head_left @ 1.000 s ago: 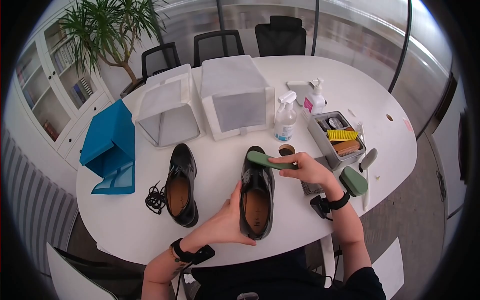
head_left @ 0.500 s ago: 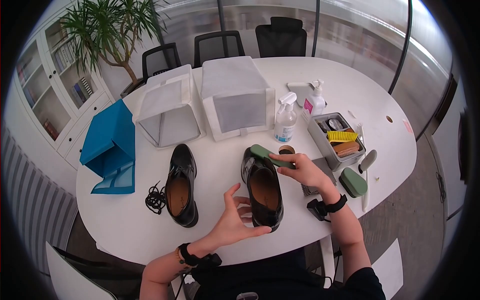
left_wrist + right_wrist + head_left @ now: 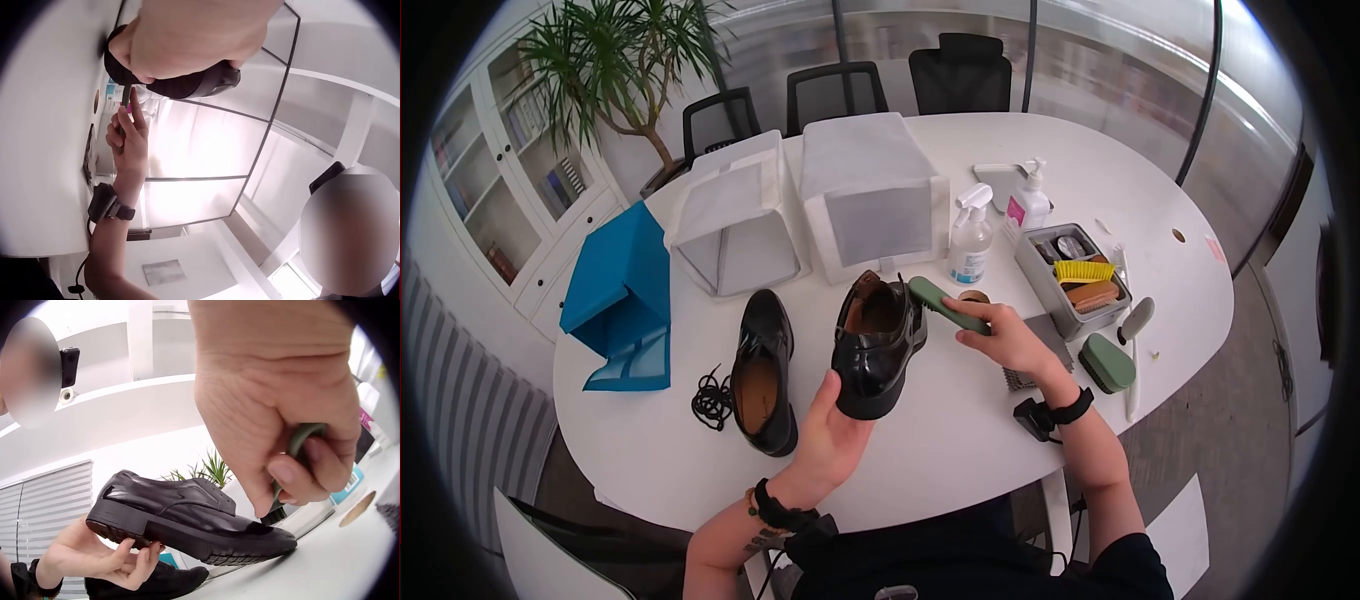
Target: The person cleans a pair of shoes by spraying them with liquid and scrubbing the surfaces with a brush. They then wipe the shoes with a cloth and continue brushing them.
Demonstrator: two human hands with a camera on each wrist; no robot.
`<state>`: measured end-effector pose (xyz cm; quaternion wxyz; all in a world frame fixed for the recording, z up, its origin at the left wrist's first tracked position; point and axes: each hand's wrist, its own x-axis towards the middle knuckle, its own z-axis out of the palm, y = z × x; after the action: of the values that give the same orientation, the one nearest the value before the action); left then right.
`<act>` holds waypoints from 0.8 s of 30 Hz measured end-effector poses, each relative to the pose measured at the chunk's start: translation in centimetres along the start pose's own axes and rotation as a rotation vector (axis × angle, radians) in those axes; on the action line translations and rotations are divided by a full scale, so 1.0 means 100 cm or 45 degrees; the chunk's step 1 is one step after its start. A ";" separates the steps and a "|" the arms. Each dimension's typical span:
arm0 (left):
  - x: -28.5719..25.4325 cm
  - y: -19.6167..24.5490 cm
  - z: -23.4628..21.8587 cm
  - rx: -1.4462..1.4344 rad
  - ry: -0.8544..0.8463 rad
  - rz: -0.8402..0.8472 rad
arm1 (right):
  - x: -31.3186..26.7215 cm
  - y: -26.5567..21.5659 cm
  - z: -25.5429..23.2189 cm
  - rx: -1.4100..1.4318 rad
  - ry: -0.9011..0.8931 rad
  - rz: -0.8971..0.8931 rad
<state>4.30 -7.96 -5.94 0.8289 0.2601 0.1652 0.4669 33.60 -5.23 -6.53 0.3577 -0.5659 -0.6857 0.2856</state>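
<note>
- A glossy black leather lace-up shoe (image 3: 876,345) is held off the white oval table (image 3: 960,440) by the left hand (image 3: 825,440), whose fingers are curled under its sole; the toe points toward 6 o'clock, the heel toward 12, and the right-wrist view shows the toe end just above or touching the tabletop.
- A green-handled shoe brush (image 3: 948,305) is gripped in the right hand (image 3: 1005,340), fingers closed around the handle; its head lies just beside the shoe's heel at 1 o'clock.
- Bare tabletop is seen at 5 and 6 o'clock, out to the near table edge.
- A second black shoe (image 3: 760,372) lies at 9 o'clock, with a coil of black laces (image 3: 712,400) beyond it.
- Two white fabric storage boxes (image 3: 870,195) are set at 12 o'clock, a clear spray bottle (image 3: 971,238) at 1 o'clock, a grey tin of brushes (image 3: 1068,280) at 2 o'clock.
- A blue folded box (image 3: 622,290) sits at 10 o'clock near the table edge; black office chairs (image 3: 960,70) and a potted palm (image 3: 615,50) stand behind the far edge.
</note>
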 end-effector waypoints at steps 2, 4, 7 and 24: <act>0.001 0.001 -0.001 -0.039 0.029 0.007 | 0.000 0.003 0.001 -0.018 0.008 -0.031; 0.002 0.004 -0.004 -0.274 0.061 -0.099 | 0.000 0.002 0.002 0.001 0.047 -0.092; 0.004 0.005 0.004 -0.381 0.028 -0.083 | -0.002 -0.003 0.000 0.000 0.006 -0.002; 0.004 -0.009 -0.010 0.177 0.278 -0.044 | 0.000 -0.004 0.002 0.077 -0.095 0.059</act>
<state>4.63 -7.69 -7.31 0.7939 0.2618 0.2909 0.4653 33.21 -5.34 -6.36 0.3421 -0.5595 -0.6765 0.3352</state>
